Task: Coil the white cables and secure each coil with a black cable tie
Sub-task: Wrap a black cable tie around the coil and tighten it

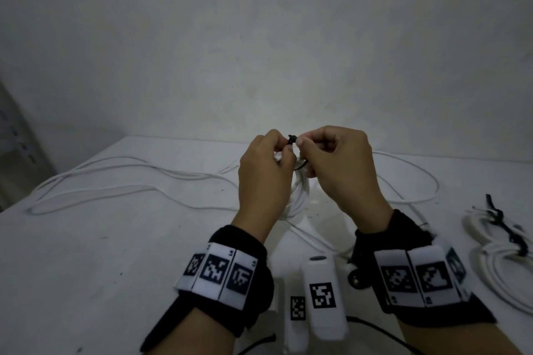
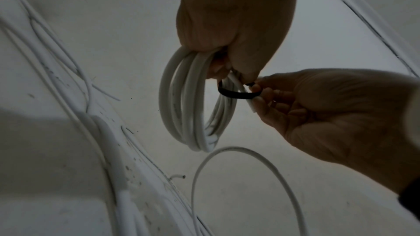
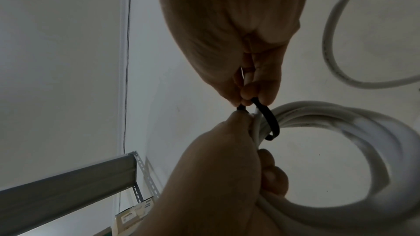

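Observation:
My left hand (image 1: pixel 281 153) holds a coil of white cable (image 1: pixel 300 196) up above the white table (image 1: pixel 101 253), fingers curled round its top. A black cable tie (image 1: pixel 292 140) loops around the coil's strands. In the left wrist view the tie (image 2: pixel 236 95) runs under the bundle (image 2: pixel 186 100) to my right hand (image 2: pixel 258 90). My right hand (image 1: pixel 305 144) pinches the tie's strap between thumb and fingers. In the right wrist view the strap (image 3: pixel 270 119) curves round the coil (image 3: pixel 341 123), and my left hand's (image 3: pixel 236 119) fingertips meet the tie's end.
Loose white cable (image 1: pixel 115 181) sprawls over the table's left and far side, with another loop (image 1: pixel 418 181) at the right. Two tied coils (image 1: pixel 496 242) lie at the right edge. White marker-tagged devices (image 1: pixel 323 294) sit near me. A metal shelf (image 1: pixel 17 138) stands at the left.

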